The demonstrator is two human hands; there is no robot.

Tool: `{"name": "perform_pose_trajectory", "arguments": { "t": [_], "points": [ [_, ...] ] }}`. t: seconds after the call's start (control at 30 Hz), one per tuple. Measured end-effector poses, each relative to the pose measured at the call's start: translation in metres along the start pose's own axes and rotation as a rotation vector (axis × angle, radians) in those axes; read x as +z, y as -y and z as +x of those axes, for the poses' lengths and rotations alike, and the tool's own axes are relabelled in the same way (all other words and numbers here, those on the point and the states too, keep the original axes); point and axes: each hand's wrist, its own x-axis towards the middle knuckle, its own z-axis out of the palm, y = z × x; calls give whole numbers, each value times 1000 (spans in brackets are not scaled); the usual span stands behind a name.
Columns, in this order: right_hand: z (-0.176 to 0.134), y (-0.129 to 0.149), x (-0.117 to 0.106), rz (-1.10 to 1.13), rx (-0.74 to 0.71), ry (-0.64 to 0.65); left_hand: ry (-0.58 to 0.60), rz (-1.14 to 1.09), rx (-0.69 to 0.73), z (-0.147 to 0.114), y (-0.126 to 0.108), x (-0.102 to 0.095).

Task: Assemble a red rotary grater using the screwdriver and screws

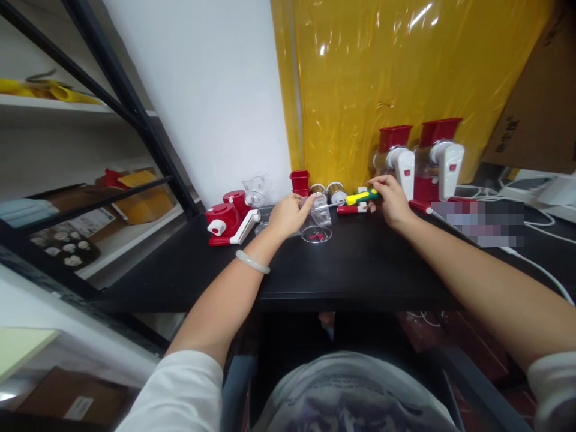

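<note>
Right hand had its fingers closed on the green end of the screwdriver; long axis ran roughly sideways, shaft pointing left and slightly down toward the clear plastic part; left hand was nearer the tip, fingers pinched on that part, above the black table; whether the tip touched it, couldn't tell; clear round dish sat just below.

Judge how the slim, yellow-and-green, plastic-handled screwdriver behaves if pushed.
The yellow-and-green screwdriver is probably stiff: its metal shaft looks straight. Likely handle-heavy: the handle is thicker. It might roll, its handle seeming rounded.
</note>
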Motion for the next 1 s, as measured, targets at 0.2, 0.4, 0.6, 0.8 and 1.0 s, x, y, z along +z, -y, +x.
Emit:
{"name": "perform_pose_trajectory", "arguments": {
  "t": [0.2, 0.4, 0.6, 0.8, 1.0],
  "points": [
    [-3, 0, 1, -98, -6, 4, 0, 9, 9, -1, -1, -2],
    [-2, 0, -1, 19, 6, 9, 2, 11, 4, 0, 0, -1],
    [-2, 2, -1, 60, 45, 13, -10, -6, 5, 0, 2, 1],
    [-2, 3, 1, 54, 38, -18, 10, 18, 10, 0, 0, -1],
    [-1, -3, 0, -38, -23, 6, -3, 3, 19, 0, 1, 0]
  ]
}}
